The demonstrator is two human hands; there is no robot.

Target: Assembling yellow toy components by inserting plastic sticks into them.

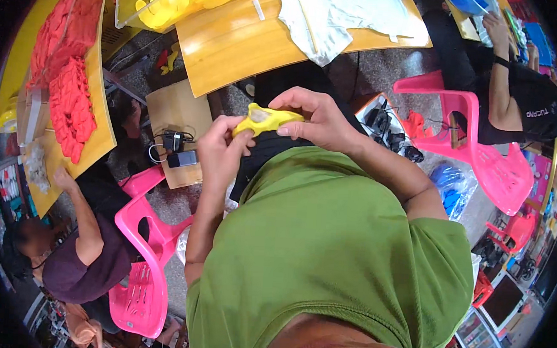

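In front of my lap I hold a small, soft-looking yellow piece (267,119) with a greyish-white patch on its upper side; its exact kind is unclear. My left hand (220,142) grips its left end, with the fingers bent around it. At the right end, my right hand (319,121) has it pinched between thumb and fingers. Beyond my hands stands a wooden table (228,51). A heap of similar yellow pieces (180,2) lies in a clear-walled bin there, beside a crumpled white sheet (324,25).
On the left, a person (85,258) sits at a table bearing red pieces (73,109). Another person (515,98) works at the right. Pink chairs (140,293) stand on both sides. A cardboard sheet (181,115) with a dark device and a box of black items (382,123) lie below table height.
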